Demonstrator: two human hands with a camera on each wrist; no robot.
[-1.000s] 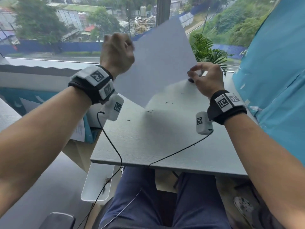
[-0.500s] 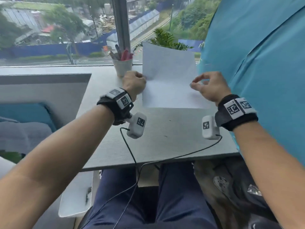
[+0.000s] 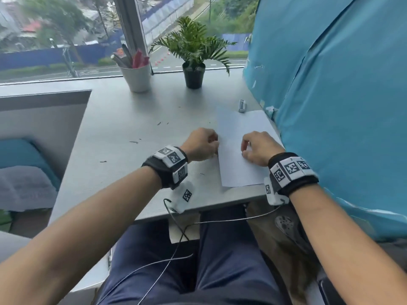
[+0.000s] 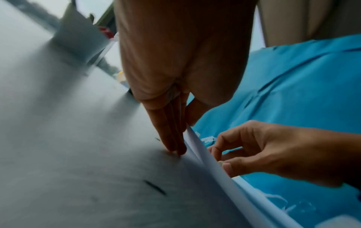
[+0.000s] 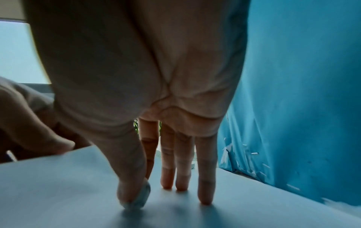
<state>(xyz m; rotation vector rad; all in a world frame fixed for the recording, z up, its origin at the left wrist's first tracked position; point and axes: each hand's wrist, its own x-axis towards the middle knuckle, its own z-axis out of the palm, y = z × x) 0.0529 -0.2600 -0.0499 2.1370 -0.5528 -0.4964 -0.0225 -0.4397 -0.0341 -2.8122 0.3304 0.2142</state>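
Note:
A white sheet of paper [image 3: 240,166] lies on the grey desk [image 3: 123,128] near its right edge. My left hand [image 3: 202,145] is at the sheet's left edge. In the left wrist view its straight fingers [image 4: 170,135] touch the desk and, with the thumb on the other side, pinch the raised paper edge [image 4: 205,155]. My right hand [image 3: 257,148] rests on the sheet, and in the right wrist view its fingertips [image 5: 205,192] press down on the paper [image 5: 58,185].
At the back of the desk stand a white cup of pens [image 3: 136,78] and a small potted plant [image 3: 193,69]. A small white eraser-like block [image 3: 242,105] lies just beyond the sheet. A blue cloth wall [image 3: 330,106] borders the desk on the right. Dark specks dot the desk.
The sheet was held up in the air by both hands; now it lies flat on the desk, with both hands lowered onto it.

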